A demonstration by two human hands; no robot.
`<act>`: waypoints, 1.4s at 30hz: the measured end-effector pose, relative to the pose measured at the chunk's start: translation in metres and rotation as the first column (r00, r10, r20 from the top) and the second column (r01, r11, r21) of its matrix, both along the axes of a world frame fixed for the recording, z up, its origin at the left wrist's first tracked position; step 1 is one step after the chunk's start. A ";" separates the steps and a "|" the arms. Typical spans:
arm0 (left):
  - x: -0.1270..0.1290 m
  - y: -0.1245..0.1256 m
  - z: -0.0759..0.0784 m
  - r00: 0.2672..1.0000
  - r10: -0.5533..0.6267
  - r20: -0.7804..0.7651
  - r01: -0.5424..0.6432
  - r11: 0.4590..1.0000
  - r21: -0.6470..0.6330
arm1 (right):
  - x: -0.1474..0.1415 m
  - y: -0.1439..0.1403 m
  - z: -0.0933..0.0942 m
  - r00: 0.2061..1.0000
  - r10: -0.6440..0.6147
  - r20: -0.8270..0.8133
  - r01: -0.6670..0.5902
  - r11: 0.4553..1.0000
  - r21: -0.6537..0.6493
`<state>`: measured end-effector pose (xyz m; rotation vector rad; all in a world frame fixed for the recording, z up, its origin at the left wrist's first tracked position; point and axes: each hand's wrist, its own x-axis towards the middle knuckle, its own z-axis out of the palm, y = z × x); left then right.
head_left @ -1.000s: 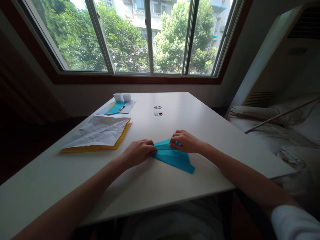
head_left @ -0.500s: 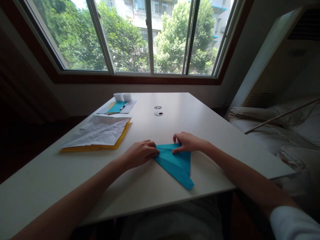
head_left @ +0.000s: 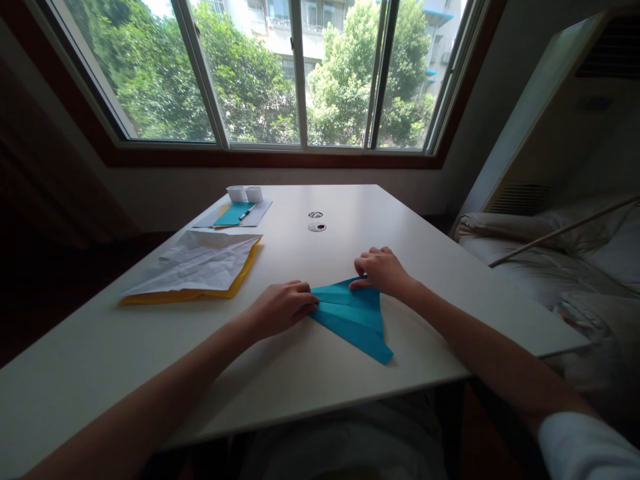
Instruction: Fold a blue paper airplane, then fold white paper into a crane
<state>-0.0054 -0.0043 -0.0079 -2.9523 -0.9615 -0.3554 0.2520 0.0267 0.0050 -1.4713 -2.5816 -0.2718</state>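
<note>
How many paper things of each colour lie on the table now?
Blue: 2, the folded blue paper under both hands and a small blue sheet far left.
White: 1, the creased white sheet.
Yellow: 1, the yellow sheet beneath it.
Total: 4.

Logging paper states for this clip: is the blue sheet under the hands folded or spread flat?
Folded. The blue sheet forms a layered triangle with visible creases; left hand pins one corner, right hand another.
</note>
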 end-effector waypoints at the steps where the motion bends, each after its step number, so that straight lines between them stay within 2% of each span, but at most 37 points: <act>1: 0.000 0.000 0.000 1.000 0.015 0.005 -0.015 1.000 0.005 | 0.001 0.001 0.001 0.999 -0.029 -0.029 0.030 1.000 0.007; 5: 0.000 0.001 -0.001 0.997 0.078 0.016 -0.078 0.997 0.015 | 0.005 0.006 0.001 0.964 -0.150 -0.221 0.130 0.986 -0.105; 8: 0.000 0.001 -0.001 0.995 0.101 0.001 -0.101 0.995 0.015 | 0.008 0.011 -0.001 0.938 -0.161 -0.308 0.100 0.974 -0.203; 10: 0.001 0.001 0.000 0.993 0.119 -0.018 -0.119 0.993 0.014 | 0.010 0.013 -0.002 0.949 -0.151 -0.275 0.063 0.950 -0.305; 13: 0.002 0.000 0.000 0.988 0.147 -0.037 -0.146 0.989 0.013 | 0.009 0.012 -0.002 0.982 -0.134 -0.133 0.067 0.906 -0.417; 16: 0.004 0.000 0.000 0.988 0.149 -0.043 -0.148 0.989 0.010 | 0.007 0.008 -0.001 0.995 -0.100 -0.011 0.086 0.902 -0.424; 19: 0.004 0.001 -0.001 0.987 0.152 -0.052 -0.152 0.988 0.004 | 0.005 0.007 -0.003 0.997 -0.075 0.025 0.078 0.895 -0.438; 26: 0.002 0.006 -0.002 0.994 0.108 0.022 -0.109 0.992 0.061 | 0.008 0.009 -0.003 0.995 -0.081 -0.058 0.055 0.929 -0.365; 28: 0.001 0.008 -0.005 0.994 0.100 0.041 -0.101 0.995 0.020 | 0.011 0.011 -0.001 0.983 -0.114 -0.144 0.058 0.936 -0.348; 30: 0.000 0.009 -0.007 0.992 0.110 0.055 -0.108 0.993 -0.038 | 0.013 0.013 0.002 0.950 -0.139 -0.280 0.040 0.942 -0.332; 33: -0.002 0.011 -0.009 0.981 0.159 0.108 -0.153 0.986 -0.066 | 0.013 0.016 0.003 0.852 -0.163 -0.498 0.001 0.951 -0.309; 37: -0.005 0.016 -0.011 0.965 0.216 0.150 -0.204 0.975 -0.088 | 0.009 0.018 -0.002 0.625 -0.201 -0.754 -0.111 0.934 -0.341; 39: -0.007 0.020 -0.012 0.962 0.221 0.160 -0.208 0.974 -0.094 | 0.007 0.019 -0.006 0.537 -0.221 -0.814 -0.190 0.909 -0.371; 42: -0.011 0.024 -0.014 0.960 0.205 0.190 -0.188 0.977 -0.102 | 0.007 0.020 -0.011 0.535 -0.193 -0.823 -0.217 0.909 -0.355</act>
